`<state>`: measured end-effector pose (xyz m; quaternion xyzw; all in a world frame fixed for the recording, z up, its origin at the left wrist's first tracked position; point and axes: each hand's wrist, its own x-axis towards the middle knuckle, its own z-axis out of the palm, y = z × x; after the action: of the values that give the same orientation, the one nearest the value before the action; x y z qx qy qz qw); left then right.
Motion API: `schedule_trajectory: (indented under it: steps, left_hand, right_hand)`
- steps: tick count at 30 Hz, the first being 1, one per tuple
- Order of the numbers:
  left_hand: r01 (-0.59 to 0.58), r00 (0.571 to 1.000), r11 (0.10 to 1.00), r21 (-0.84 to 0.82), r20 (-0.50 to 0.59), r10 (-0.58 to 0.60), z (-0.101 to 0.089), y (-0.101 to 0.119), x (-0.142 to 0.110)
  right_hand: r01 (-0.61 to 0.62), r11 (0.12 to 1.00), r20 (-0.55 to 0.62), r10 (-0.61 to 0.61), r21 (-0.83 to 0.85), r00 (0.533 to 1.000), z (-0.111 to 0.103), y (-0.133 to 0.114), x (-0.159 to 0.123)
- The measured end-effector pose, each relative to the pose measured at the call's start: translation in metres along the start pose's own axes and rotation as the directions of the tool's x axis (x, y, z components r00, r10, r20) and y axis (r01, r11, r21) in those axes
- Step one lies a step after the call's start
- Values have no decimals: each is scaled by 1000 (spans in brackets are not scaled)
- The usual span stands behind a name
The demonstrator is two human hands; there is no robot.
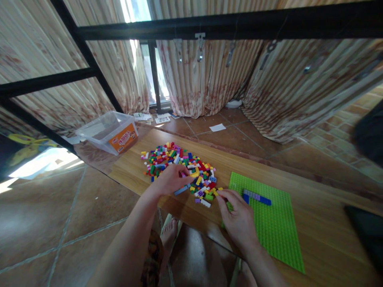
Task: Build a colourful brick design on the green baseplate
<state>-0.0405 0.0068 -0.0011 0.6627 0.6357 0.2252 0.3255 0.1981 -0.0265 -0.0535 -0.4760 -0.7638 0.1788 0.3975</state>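
Many small toy building bricks [161, 159] lie in a loose, mixed-colour pile on the wooden bench. My left hand [172, 179] reaches into the pile from the near side, fingers curled together beside a yellow brick [195, 174]; what is between them is hidden. At the pile's right end, my right hand [237, 213] pinches a small yellow brick [216, 193] between thumb and forefinger. Right of that hand is a green studded baseplate [278, 227], partly covered by the hand. On it sits a joined row of blue and grey-purple bricks [257, 197].
A clear plastic tub [101, 131] with an orange label stands beyond the bench's left end. A dark flat object [363, 235] lies at the right edge. Black metal bars [209, 28] cross in front of striped curtains [206, 79]. Papers [218, 127] lie on the tiled floor.
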Motion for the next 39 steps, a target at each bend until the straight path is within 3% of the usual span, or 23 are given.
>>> schedule_trajectory:
  steps: [3,7,13,19,23,28,34,39]
  left_hand:
    - [-90,971,976,-199,199,130,3,9,-3]
    - [-46,892,918,-394,397,215,16,26,-7]
    - [1,828,917,-400,514,224,34,43,-11]
    - [-91,788,937,-337,551,275,53,52,-8]
    - [-121,821,948,-295,507,263,70,59,-1]
    - [-167,904,964,-209,357,234,88,66,7]
    - [-179,951,974,-141,230,208,112,80,9]
    - [-113,976,990,-89,175,127,128,88,10]
  right_hand:
    - [38,998,-42,-36,42,998,-3,-5,1]
    - [88,994,-26,-87,62,996,-10,-12,0]
    - [55,994,69,-62,96,996,-26,-11,-7]
    - [-29,990,188,3,135,982,-49,-2,-13]
    - [-148,988,139,141,39,980,-72,21,-17]
    - [-351,933,65,356,-82,932,-100,60,-24]
    - [-323,943,135,332,-82,934,-99,65,-28]
    - [-281,950,163,301,-133,940,-92,62,-24]
